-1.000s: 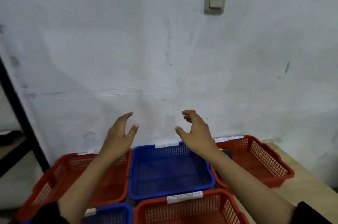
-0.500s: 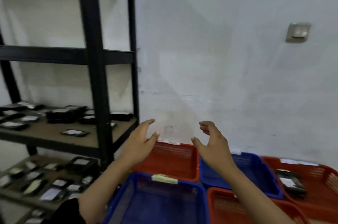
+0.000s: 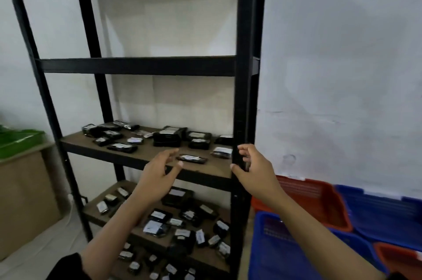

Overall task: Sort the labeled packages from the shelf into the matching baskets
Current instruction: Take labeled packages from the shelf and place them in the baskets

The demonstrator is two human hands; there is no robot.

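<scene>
Labels white on black packages across shelf, writing too blurred to read. Left hand fingers spread, empty. Right hand fingers loosely curled, apart, seemingly empty.

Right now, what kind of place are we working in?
Probably a small stockroom or packing room: a black metal shelf rack loaded with labeled black packages, red and blue plastic sorting baskets on the floor, and a cardboard box beside bare white walls.
</scene>
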